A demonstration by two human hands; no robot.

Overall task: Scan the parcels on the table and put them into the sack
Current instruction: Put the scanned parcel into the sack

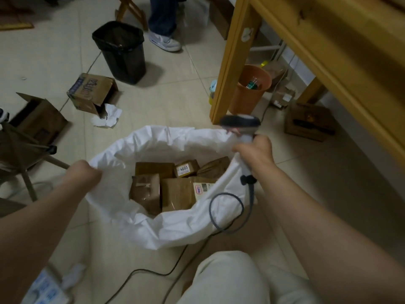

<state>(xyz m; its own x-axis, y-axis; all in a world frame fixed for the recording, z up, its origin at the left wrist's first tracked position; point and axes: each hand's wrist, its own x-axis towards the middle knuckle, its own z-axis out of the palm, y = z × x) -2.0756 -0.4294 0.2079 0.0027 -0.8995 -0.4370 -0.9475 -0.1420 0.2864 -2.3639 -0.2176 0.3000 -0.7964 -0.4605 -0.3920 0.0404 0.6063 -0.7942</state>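
The scanner cable [226, 207] droops over the white sack [153, 227] below the right hand [255, 150], whose fingers [240, 148] clutch barcode scanner [240, 122] and rim together. The left hand [84, 172] bunches the opposite rim. Between them brown parcels [173, 189] lie inside; the cable may snag.

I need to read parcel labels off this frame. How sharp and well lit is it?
Head view: dim, warm light and soft focus overall; the 4003 label still reads, but the second label by the sack rim is too blurred to read. Head view: the scanner head is smeared, and the wide lens slightly bends the table edge.
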